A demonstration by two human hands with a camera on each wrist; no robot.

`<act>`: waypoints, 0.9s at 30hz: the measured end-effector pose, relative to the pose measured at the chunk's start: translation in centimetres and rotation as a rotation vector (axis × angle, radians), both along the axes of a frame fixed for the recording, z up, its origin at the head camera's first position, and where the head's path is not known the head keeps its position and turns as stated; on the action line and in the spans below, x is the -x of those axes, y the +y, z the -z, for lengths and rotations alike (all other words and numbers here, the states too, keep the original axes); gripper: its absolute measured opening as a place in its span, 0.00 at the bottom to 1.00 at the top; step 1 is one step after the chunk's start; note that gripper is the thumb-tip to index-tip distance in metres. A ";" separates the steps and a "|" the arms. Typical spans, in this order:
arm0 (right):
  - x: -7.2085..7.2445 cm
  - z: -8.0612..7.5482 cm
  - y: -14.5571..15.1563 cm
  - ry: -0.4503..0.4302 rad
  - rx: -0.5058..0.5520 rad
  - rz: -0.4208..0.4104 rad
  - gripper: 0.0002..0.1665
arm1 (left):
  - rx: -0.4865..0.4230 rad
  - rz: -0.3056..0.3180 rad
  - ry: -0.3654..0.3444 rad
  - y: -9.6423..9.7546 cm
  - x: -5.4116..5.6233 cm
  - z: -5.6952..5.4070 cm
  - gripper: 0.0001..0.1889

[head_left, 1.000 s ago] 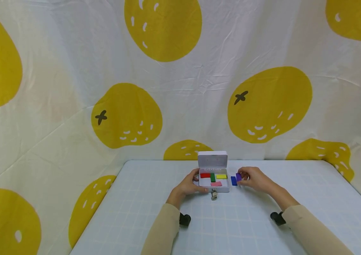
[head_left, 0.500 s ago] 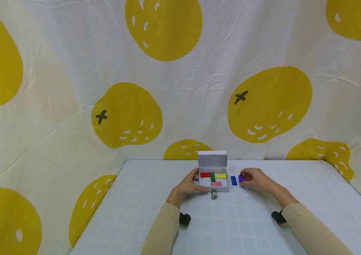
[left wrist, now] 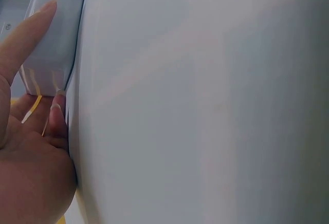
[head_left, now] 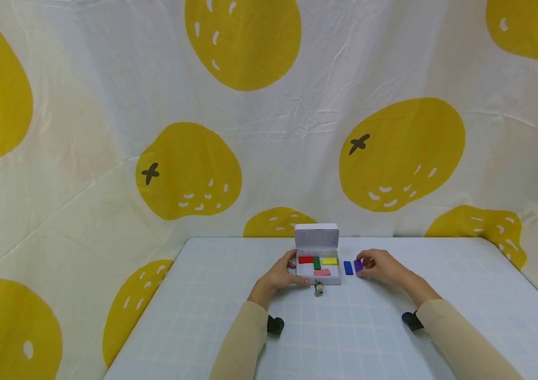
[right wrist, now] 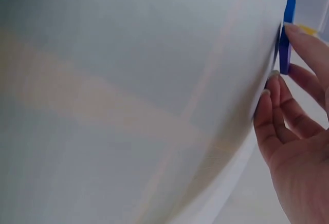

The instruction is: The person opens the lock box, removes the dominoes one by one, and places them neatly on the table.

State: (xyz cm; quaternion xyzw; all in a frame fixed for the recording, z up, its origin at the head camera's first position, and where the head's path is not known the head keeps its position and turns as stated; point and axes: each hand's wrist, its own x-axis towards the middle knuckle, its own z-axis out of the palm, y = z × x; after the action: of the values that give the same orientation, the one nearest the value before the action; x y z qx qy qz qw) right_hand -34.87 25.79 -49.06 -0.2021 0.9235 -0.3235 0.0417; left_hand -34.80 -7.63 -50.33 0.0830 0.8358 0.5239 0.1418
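A small white metal box [head_left: 330, 282] stands on the table with its lid [head_left: 317, 238] raised. Inside it lie a red block [head_left: 305, 259], a green block [head_left: 316, 263], a yellow block [head_left: 330, 261] and a pink block [head_left: 322, 272]. My left hand [head_left: 278, 275] holds the box at its left front corner; in the left wrist view the thumb [left wrist: 31, 36] lies along the front wall. Right of the box, my right hand [head_left: 383, 267] pinches a purple block [head_left: 357, 266] at the tabletop. Between that block and the box lies a blue block [head_left: 348, 268].
A small metal lock with what look like keys [head_left: 318, 288] hangs at the box's front. The table [head_left: 335, 338] has a pale checked cover. Behind it hangs a white cloth [head_left: 288, 158] with yellow fruit prints. A black wrist camera [head_left: 276, 326] sits on the left wrist.
My right hand first drew the purple block rightward, away from the blue block, then brought it slightly back left. The left hand has kept its hold on the box.
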 end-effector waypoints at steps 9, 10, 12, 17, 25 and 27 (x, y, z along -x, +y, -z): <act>0.1 0.1 -0.1 -0.001 -0.007 0.002 0.20 | 0.014 0.005 0.001 -0.1 0.1 0.0 0.52; 0.1 0.1 -0.1 -0.001 -0.008 0.000 0.20 | 0.013 0.006 0.002 -0.1 0.1 0.0 0.52; 0.1 0.1 -0.1 -0.002 -0.009 0.002 0.20 | 0.010 0.007 0.004 -0.1 0.1 0.1 0.52; 0.0 0.2 -0.1 0.020 -0.010 -0.014 0.20 | 0.018 -0.005 0.004 0.0 0.2 0.2 0.52; -0.1 0.1 -0.1 0.003 -0.021 0.004 0.21 | 0.028 -0.012 0.004 0.0 0.2 0.2 0.52; -0.1 0.0 0.0 0.001 -0.020 0.007 0.22 | 0.024 -0.011 0.003 0.0 0.2 0.2 0.52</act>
State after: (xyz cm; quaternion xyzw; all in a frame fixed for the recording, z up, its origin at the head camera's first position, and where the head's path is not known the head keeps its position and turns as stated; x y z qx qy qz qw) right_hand -34.78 25.75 -49.10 -0.1987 0.9274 -0.3143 0.0419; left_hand -35.02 -7.59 -50.56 0.0775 0.8427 0.5144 0.1389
